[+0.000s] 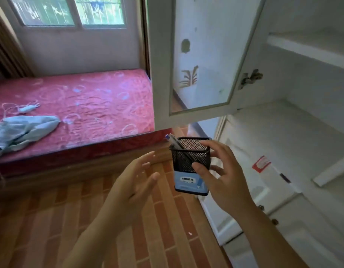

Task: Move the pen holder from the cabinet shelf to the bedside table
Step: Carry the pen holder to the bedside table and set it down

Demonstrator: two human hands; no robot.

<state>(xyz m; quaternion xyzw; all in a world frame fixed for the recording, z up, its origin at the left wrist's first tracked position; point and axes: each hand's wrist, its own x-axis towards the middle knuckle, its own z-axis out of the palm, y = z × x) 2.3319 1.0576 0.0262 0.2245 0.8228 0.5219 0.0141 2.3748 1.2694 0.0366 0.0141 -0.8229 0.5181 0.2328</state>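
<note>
Head view: pen holder [188,165] held in mid-air, off the cabinet shelf [283,124].
Pinched by right hand [225,176], thumb on near mesh face, fingers over far rim; pen [174,141] leaning out toward left hand [134,182]. Left hand released, fingers spread, just beside pen holder, apart from it. Cabinet shelf right of right hand; cabinet door [161,74] swung out above both.

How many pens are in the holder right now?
1: a pen sticks out at the top left of the holder, which the right hand grips. The dark mesh may hide others.
</note>
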